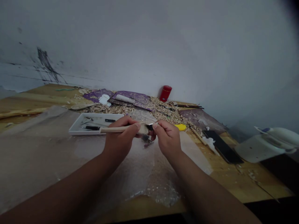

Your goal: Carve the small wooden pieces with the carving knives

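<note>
A pale wooden spoon [112,129] lies crosswise in my left hand [122,135], its handle pointing left and its bowl toward the middle. My left fingers are closed round it, with the thumb near the bowl. My right hand [169,138] is closed on a carving knife with a yellow handle [181,127], whose end sticks out to the right. The knife's dark blade [149,127] is at the bowl; whether its edge touches the wood I cannot tell. A small dark, blurred bit [146,138] shows just below the bowl.
Behind the hands are a white tray [72,132] with several tools, heaped wood shavings [161,107], purple sheets [135,95] and a red canister [165,93]. Plastic sheeting [46,155] covers the table's front. A black phone [223,147] and white bucket [257,147] stand right.
</note>
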Demonstrator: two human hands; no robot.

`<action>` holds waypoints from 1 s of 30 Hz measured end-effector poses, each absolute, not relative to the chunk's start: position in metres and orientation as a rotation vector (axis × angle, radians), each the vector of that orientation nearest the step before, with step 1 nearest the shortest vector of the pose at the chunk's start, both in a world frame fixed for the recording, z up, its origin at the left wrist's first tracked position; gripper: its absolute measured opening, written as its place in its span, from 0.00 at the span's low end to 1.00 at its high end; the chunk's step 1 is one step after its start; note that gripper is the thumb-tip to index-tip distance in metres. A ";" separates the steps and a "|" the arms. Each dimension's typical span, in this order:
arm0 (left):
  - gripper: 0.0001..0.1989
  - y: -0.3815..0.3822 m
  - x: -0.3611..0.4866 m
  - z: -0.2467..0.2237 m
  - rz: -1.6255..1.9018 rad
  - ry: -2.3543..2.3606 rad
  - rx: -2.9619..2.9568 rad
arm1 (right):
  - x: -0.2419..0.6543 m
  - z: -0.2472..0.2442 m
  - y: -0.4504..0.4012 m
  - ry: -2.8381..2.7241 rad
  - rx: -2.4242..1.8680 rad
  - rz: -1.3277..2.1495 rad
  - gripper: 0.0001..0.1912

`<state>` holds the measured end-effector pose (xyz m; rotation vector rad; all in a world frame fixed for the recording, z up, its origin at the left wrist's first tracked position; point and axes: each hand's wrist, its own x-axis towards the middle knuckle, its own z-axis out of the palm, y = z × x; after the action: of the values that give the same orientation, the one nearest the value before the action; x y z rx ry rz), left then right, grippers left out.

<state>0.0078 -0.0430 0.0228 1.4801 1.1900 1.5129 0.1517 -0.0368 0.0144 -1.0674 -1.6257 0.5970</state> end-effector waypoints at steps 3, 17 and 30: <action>0.06 -0.044 0.008 0.024 1.521 1.260 1.517 | 0.152 0.016 -0.036 -1.594 -1.114 0.669 0.14; 0.05 -0.045 0.009 0.023 1.487 1.194 1.461 | 0.147 0.013 -0.039 -1.689 -1.204 0.287 0.17; 0.06 -0.040 0.009 0.017 1.497 1.111 1.352 | 0.156 0.017 -0.035 -1.847 -1.077 0.324 0.16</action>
<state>0.0086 -0.0404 0.0167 1.3517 1.1110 1.4974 0.1557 -0.0352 0.0171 -1.0768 -1.8472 0.3236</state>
